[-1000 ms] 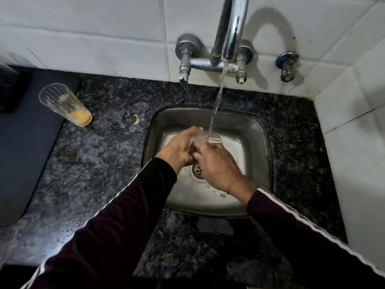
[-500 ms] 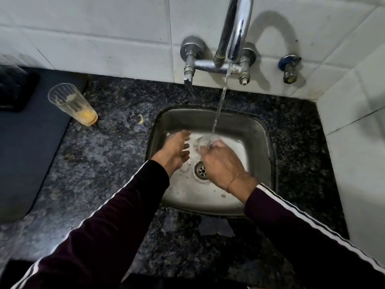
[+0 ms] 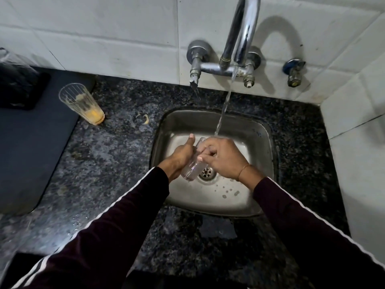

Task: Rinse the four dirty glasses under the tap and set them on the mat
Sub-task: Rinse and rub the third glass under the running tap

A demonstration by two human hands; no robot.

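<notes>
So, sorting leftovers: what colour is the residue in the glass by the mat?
Yellow-orange, in the head view: dirty glass.

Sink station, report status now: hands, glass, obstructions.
Left hand and right hand both grip the clear glass over the sink, tap running. One dirty glass waits at the mat edge. Nothing in the way.

Dark maroon sleeves (image 3: 116, 232) with white side stripes; thin bracelet (image 3: 243, 171) at right wrist.
</notes>
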